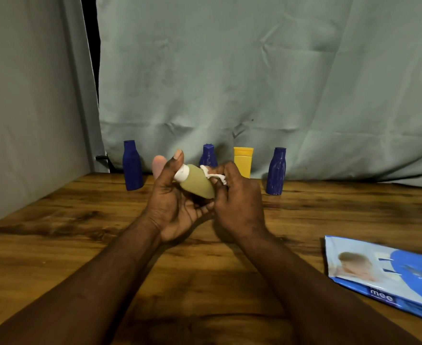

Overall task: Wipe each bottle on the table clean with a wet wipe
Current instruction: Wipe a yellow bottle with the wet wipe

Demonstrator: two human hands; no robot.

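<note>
My left hand (172, 200) grips a small olive-green bottle (198, 181) with a white cap, held tilted above the table's middle, thumb by the cap. My right hand (237, 195) pinches a bunched white wet wipe (213, 176) against the bottle's side. Along the back of the table stand three dark blue bottles (132, 166) (208, 156) (276, 171), a yellow bottle (243, 161) and a pink bottle (159, 165), the pink one partly hidden behind my left hand.
A blue and white wet-wipe pack (389, 272) lies flat at the right front of the wooden table (80, 235). A grey-green cloth backdrop (254, 83) hangs behind the bottles, and a pale panel (30, 108) closes off the left side.
</note>
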